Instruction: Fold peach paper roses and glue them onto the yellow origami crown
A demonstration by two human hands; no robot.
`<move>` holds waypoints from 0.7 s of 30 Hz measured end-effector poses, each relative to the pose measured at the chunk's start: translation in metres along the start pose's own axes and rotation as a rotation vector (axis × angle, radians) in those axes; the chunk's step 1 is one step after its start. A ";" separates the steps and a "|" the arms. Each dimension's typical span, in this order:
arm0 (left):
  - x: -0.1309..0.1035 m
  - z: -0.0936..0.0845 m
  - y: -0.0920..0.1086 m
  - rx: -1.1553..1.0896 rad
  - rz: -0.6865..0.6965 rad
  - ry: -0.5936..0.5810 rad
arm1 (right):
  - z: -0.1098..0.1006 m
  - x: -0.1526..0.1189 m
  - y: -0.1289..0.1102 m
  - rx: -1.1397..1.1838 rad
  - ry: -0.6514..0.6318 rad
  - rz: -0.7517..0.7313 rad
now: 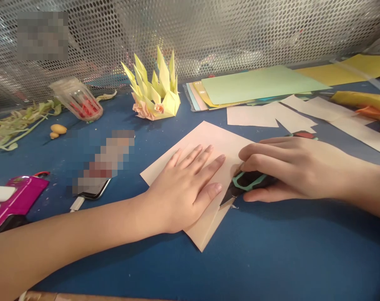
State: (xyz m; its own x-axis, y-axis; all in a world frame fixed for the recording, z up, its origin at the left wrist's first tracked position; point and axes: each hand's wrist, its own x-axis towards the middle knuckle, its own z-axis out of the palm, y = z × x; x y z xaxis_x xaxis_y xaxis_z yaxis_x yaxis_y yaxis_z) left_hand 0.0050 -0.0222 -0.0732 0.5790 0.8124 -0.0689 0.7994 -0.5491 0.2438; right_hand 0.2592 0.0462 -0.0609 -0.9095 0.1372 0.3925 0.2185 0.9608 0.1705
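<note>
Pale pink paper (pixel 205 133) lies on the blue table, turned cornerwise towards me, with a folded layer along its near right edge. My left hand (pixel 190 184) rests flat on it, fingers spread. My right hand (pixel 281 169) is closed around what look like scissors (pixel 251 179), with a teal-rimmed black handle. Their dark blade reaches to the fold at the paper's right edge. The palm hides much of the tool, and a red and teal part shows behind the knuckles.
At the back stand a yellow folded-paper piece (pixel 166 104) and a tilted jar (pixel 78 100). Coloured sheets (pixel 259 85) and pink paper scraps (pixel 252 116) lie at the back right. To the left are a phone (pixel 98 190) with its cable and a magenta tool (pixel 28 192).
</note>
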 end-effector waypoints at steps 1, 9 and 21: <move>0.000 0.000 0.000 0.001 0.000 0.000 | 0.000 0.000 0.000 -0.004 -0.005 -0.001; 0.000 0.002 -0.002 0.002 0.005 0.007 | 0.002 -0.004 0.002 -0.048 0.011 -0.027; 0.001 0.000 -0.001 0.004 -0.008 -0.002 | 0.001 0.002 -0.005 -0.060 -0.004 -0.010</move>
State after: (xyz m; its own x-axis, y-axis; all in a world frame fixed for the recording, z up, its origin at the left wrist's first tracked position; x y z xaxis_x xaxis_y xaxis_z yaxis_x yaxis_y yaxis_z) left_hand 0.0044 -0.0211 -0.0738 0.5731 0.8162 -0.0731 0.8045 -0.5434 0.2397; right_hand 0.2563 0.0414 -0.0616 -0.9131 0.1290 0.3868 0.2302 0.9461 0.2280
